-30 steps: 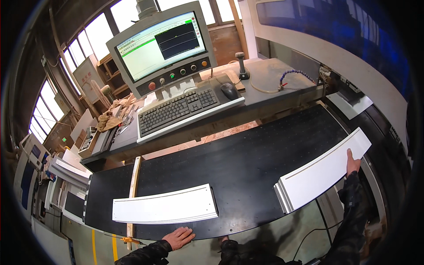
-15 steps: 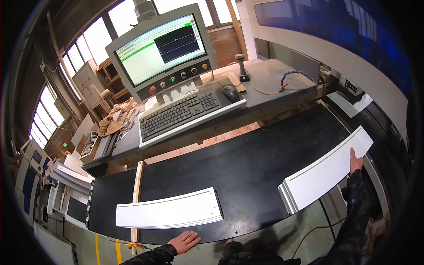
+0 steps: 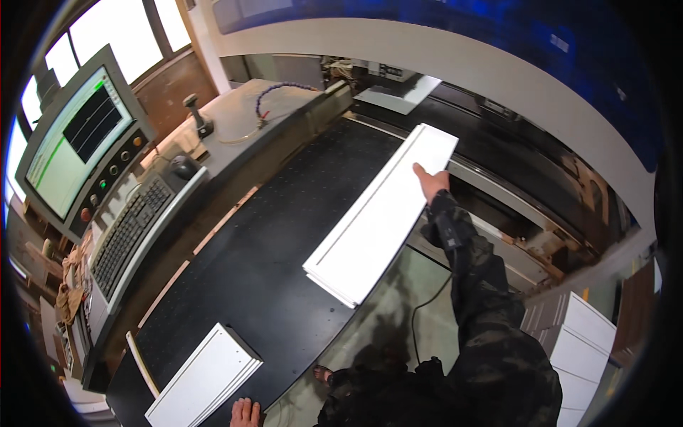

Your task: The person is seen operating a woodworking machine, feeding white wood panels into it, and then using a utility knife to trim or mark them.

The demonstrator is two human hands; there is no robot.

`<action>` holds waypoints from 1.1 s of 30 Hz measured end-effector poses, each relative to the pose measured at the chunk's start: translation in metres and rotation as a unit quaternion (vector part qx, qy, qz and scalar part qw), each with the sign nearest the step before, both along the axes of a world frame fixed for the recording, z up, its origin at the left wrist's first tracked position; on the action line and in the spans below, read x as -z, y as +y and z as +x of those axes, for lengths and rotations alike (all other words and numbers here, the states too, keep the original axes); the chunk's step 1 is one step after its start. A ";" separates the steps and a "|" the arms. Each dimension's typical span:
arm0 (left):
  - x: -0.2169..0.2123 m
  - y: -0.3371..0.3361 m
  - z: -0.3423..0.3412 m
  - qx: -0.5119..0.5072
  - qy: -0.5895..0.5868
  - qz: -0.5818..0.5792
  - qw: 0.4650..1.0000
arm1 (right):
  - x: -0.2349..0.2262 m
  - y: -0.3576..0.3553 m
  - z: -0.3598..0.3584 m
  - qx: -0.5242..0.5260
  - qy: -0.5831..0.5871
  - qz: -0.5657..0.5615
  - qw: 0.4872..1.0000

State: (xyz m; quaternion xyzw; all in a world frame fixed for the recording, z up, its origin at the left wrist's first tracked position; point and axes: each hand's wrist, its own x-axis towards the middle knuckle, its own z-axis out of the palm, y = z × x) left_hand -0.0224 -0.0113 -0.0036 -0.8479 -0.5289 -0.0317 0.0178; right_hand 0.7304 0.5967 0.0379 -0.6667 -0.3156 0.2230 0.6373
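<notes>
Two stacks of long white panels lie on a black table [image 3: 277, 242]. My right hand [image 3: 432, 181] grips the outer edge of the farther white panel stack [image 3: 377, 220], near its far end. Its thumb lies on the top face, and the other fingers are hidden by the edge. Close to the table's near edge, my left hand [image 3: 245, 413] rests flat with its fingers stretched out, partly cut off by the frame. Beside it sits the nearer white panel stack [image 3: 203, 377], with several layers showing along its side.
On the left are a monitor [image 3: 78, 142], a keyboard [image 3: 131, 228] and a mouse [image 3: 185, 167]. A handheld scanner [image 3: 198, 117] stands behind them. A large machine with a blue window [image 3: 441, 28] spans the back. More white panels [image 3: 580, 349] are stacked at lower right; a cable [image 3: 416, 320] runs along the floor.
My view has swung to the right, so the monitor and both stacks now appear farther left. My right hand still grips the farther stack, and my left hand stays at the table's edge.
</notes>
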 end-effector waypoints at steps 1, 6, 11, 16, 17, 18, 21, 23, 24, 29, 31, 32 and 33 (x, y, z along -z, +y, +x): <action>0.000 0.002 0.002 0.008 -0.002 -0.003 1.000 | -0.005 -0.006 -0.005 0.006 0.004 -0.023 1.000; -0.005 0.002 0.011 0.013 -0.012 0.005 1.000 | -0.036 -0.032 -0.028 0.018 0.043 -0.078 0.996; -0.003 0.003 0.008 0.025 0.004 0.029 0.999 | -0.041 -0.033 -0.038 0.035 0.039 -0.097 0.994; -0.005 0.000 0.008 0.004 0.020 0.008 1.000 | -0.045 -0.034 -0.036 0.009 0.024 -0.091 0.995; -0.006 0.000 0.007 0.000 0.018 -0.006 1.000 | -0.044 -0.035 -0.035 0.002 0.022 -0.091 0.996; -0.004 0.002 0.007 -0.005 0.018 -0.003 1.000 | -0.045 -0.036 -0.032 -0.003 0.020 -0.091 0.996; -0.002 0.000 0.004 -0.007 0.032 0.008 0.999 | -0.045 -0.037 -0.033 -0.019 0.019 -0.091 0.996; -0.004 0.003 0.004 0.010 0.031 0.018 0.999 | -0.044 -0.036 -0.032 -0.028 0.015 -0.090 0.995; -0.003 0.002 0.003 0.004 0.031 0.022 0.999 | -0.045 -0.037 -0.032 -0.031 0.014 -0.088 0.996; -0.004 0.000 -0.001 0.002 0.056 0.005 0.998 | -0.045 -0.036 -0.031 -0.044 0.013 -0.087 0.995; -0.007 0.002 0.001 -0.002 0.045 0.007 0.999 | -0.045 -0.039 -0.029 -0.047 0.013 -0.088 0.995; -0.009 0.002 0.003 0.000 0.035 0.007 0.999 | -0.045 -0.038 -0.030 -0.050 0.013 -0.088 0.995; -0.009 0.002 0.003 -0.003 0.035 0.009 0.999 | -0.046 -0.038 -0.031 -0.052 0.013 -0.087 0.995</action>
